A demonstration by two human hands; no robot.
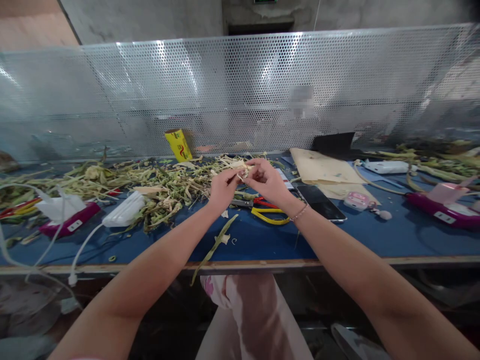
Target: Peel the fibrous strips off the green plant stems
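My left hand (224, 187) and my right hand (269, 181) meet above the blue table. Their closed fingers hold a small pale, whitish piece of plant (244, 173) between them; its exact kind is too small to tell. Behind and left of them spreads a heap of wilted green and yellowish plant stalks (187, 177). Scissors (273, 218) with red and yellow handles lie under my right wrist, blades pointing left. A long green strip of plant (219, 242) rests nearer to me, its end hanging over the table edge.
A dark phone (321, 202), brown paper (324, 167) and a pink earphone case (357, 201) lie to the right. Purple power strips (71, 220) with white cables stand at both sides. A yellow tube (178, 145) leans by the perforated metal screen (240, 90).
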